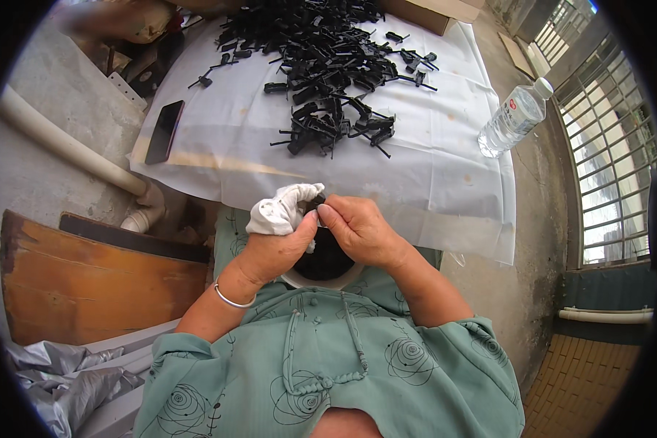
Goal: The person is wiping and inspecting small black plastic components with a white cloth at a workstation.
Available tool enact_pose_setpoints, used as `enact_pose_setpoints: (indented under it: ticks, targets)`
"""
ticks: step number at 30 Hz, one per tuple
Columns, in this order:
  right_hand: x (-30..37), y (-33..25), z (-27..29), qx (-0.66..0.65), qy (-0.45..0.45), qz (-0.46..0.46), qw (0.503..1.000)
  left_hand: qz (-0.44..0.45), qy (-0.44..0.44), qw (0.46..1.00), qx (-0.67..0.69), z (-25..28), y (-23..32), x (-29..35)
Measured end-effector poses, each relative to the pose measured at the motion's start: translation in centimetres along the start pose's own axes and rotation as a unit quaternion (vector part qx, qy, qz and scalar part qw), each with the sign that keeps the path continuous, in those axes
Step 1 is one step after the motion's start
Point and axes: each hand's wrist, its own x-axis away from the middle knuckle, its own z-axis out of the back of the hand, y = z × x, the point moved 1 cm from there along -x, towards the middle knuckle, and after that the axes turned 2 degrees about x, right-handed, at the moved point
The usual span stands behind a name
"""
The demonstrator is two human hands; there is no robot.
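Note:
My left hand (290,244) is closed around a bunched white cloth (277,212), just past the near edge of the table. A small black plastic part (314,201) shows at the cloth's right side, partly hidden by my fingers. My right hand (359,228) pinches at this same part, its thumb and fingertips pressed together close to my left thumb. Below both hands, in my lap, stands a white round bucket (354,276) with a dark inside; its contents cannot be made out. On the table ahead lies a big heap of black plastic parts (328,62) with thin stems.
White sheeting (226,153) covers the table. A dark phone (165,131) lies at its left edge, and a clear water bottle (515,119) stands at the right. A cardboard box (423,14) sits at the far right. A wooden board (95,281) and a pipe (66,142) are on my left.

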Motion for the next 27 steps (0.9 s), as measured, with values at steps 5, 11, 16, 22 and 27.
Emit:
enact_pose_setpoints:
  ticks: [5,11,16,22,27]
  targets:
    - [0.2,0.3,-1.2,-0.027,0.012,-0.083,0.996,-0.195,0.075,0.96,-0.185,-0.5,-0.2,-0.3]
    - [0.3,1.7,-2.2,-0.085,0.019,-0.133,0.987,-0.176,0.069,0.951,-0.247,-0.8,-0.9,-0.1]
    - [-0.5,0.6,0.2,-0.046,0.013,-0.097,0.994,-0.078,0.019,0.995,0.058,0.5,-1.0,-1.1]
    - [-0.2,1.3,1.0,0.041,0.022,0.063,0.997,0.017,-0.026,0.986,0.165,0.7,0.2,-1.0]
    - [-0.6,0.3,0.9,-0.014,-0.018,-0.058,0.998,0.05,-0.123,0.985,0.107,1.0,0.3,-0.4]
